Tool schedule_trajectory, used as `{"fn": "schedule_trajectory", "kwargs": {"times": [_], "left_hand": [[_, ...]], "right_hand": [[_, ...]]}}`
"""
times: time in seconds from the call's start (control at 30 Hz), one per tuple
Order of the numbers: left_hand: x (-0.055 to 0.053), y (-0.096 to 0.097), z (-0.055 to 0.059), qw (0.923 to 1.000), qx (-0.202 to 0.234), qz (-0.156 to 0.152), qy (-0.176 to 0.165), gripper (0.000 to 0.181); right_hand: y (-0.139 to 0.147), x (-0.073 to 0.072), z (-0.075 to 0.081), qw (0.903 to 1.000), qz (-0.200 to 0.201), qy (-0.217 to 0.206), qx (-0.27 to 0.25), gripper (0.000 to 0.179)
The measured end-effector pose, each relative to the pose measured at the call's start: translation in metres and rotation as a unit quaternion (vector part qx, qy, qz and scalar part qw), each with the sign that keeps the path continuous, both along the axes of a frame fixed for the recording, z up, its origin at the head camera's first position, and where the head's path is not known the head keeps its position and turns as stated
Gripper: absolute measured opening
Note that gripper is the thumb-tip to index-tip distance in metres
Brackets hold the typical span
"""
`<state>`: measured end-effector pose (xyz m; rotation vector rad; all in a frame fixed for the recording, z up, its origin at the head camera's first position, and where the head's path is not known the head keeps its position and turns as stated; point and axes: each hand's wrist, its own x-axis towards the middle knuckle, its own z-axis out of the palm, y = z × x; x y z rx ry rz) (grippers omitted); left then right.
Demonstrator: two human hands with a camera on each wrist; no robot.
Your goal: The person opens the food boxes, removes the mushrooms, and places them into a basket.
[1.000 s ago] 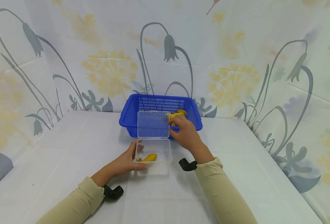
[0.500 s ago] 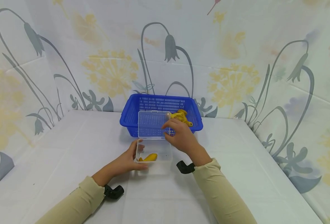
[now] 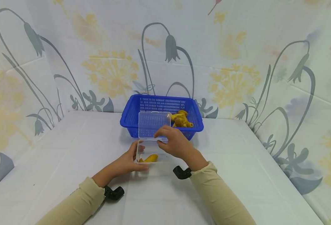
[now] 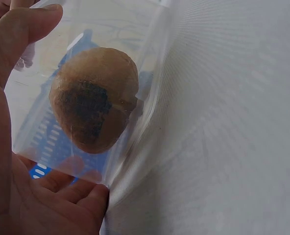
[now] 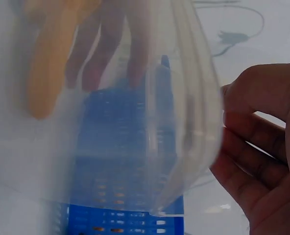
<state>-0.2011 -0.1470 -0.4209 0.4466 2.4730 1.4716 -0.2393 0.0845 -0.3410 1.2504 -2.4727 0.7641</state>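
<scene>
A clear plastic box [image 3: 165, 157] stands on the white cloth, its hinged lid [image 3: 151, 122] raised upright at the back. My left hand [image 3: 129, 159] holds the box at its left side, thumb at the front and fingers behind. Inside lies a yellow piece [image 3: 151, 158] with a thick stalk-like end. Through the plastic, the left wrist view shows a rounded tan side of the piece [image 4: 96, 73] with a dark patch. My right hand [image 3: 176, 142] is over the box's back right part, fingers bent. No object shows in it, though its fingertips are partly hidden in the right wrist view.
Behind the box stands a blue perforated basket [image 3: 129, 123]. Several yellow knobbly pieces [image 3: 182, 116], one with a brown end, lie in its right half. A flower-printed cloth [image 3: 227, 62] hangs behind, and a white cloth [image 3: 78, 147] covers the table.
My right hand has moved left and toward me, from beside the basket's pieces to over the box. It uncovers more yellow pieces in the basket. My left hand and the box stay put.
</scene>
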Motion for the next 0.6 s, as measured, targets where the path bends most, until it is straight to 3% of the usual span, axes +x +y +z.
{"fn": "schedule_trajectory", "kwargs": {"times": [0.47,0.6], "left_hand": [[0.002,0.001,0.002,1.0,0.0,0.004,-0.009,0.107],[0.001,0.0,0.0,0.9999,0.003,0.004,-0.009,0.108]], "right_hand": [[-0.013,0.004,-0.01,0.9958,0.04,-0.042,0.072,0.018],[-0.016,0.005,-0.011,0.9916,0.048,-0.07,0.097,0.02]]}}
